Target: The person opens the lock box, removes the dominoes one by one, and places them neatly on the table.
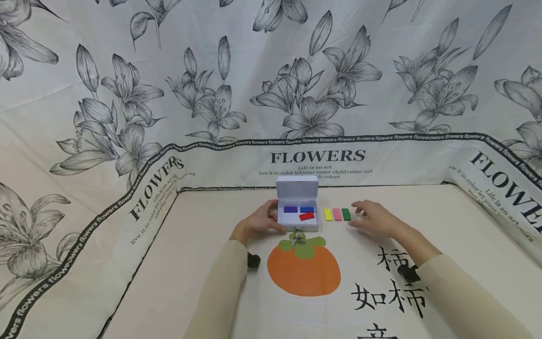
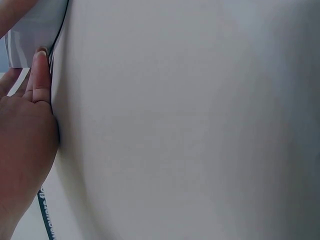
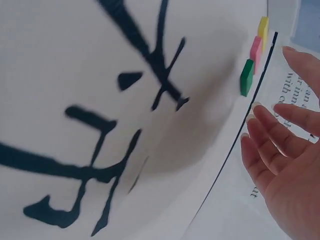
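Note:
A small white lidded box (image 1: 298,228) stands at the back of the table, its lid (image 1: 297,190) raised. Inside lie a purple block (image 1: 290,209), a blue block (image 1: 306,209) and a red block (image 1: 306,216) set at a slant. My left hand (image 1: 262,217) holds the box by its left side, thumb near the front corner. To the right of the box, a yellow block (image 1: 328,214), a pink block (image 1: 337,214) and a green block (image 1: 346,214) form a row. Just right of the green block, my right hand (image 1: 377,219) holds nothing, fingers apart and slightly bent.
A metal clasp with a small hanging piece (image 1: 294,241) is at the box's front. Beneath lies a cloth printed with an orange persimmon (image 1: 303,270) and black characters (image 1: 389,296). Flower-printed fabric (image 1: 317,160) rises behind the table and at both sides.

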### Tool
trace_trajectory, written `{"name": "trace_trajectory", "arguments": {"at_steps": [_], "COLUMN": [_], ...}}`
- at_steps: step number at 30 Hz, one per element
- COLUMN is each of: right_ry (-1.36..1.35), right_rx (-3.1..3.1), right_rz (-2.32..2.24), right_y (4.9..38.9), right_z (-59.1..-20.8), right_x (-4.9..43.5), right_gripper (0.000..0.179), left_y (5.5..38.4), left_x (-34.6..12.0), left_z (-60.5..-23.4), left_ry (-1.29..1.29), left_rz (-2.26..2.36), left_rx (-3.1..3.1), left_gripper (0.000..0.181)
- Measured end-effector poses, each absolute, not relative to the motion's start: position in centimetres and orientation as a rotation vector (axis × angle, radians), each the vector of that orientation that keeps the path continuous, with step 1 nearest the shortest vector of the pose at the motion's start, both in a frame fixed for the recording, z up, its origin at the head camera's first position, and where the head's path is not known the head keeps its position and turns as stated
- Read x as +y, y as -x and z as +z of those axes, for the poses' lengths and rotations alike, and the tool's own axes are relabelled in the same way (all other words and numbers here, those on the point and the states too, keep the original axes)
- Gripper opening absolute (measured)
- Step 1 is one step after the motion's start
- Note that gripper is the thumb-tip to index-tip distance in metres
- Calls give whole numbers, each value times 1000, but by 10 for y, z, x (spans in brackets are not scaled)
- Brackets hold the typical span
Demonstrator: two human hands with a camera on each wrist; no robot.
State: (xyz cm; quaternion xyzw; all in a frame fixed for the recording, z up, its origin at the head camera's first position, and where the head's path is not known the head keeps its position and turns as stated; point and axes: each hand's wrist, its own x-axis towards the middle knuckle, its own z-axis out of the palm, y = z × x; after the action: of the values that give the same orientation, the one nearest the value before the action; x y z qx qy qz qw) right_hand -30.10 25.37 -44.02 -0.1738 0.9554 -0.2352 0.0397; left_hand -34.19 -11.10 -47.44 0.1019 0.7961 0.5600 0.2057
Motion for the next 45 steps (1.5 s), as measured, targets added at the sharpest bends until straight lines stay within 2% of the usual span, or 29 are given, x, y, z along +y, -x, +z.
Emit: {"name": "trace_trajectory", "arguments": {"at_steps": [17, 29, 33, 45], "right_ry": [738, 838, 795, 690], "right_rx": [2936, 2952, 2967, 3026], "right_rz": [-838, -645, -559, -275], "right_y": [297, 317, 323, 326], "right_z": [-421, -428, -429, -430], "right_x": [183, 142, 134, 118], "right_gripper": [48, 30, 24, 20], "left_y": [346, 348, 348, 347], "left_x": [-111, -111, -111, -112], "left_z": [-480, -480, -481, -480], "left_ry": [-284, -329, -321, -329], "left_rz": [1537, 1566, 1568, 1576], "left_rx": [2241, 2232, 2225, 2218], "left_gripper": [102, 100, 100, 101]}}
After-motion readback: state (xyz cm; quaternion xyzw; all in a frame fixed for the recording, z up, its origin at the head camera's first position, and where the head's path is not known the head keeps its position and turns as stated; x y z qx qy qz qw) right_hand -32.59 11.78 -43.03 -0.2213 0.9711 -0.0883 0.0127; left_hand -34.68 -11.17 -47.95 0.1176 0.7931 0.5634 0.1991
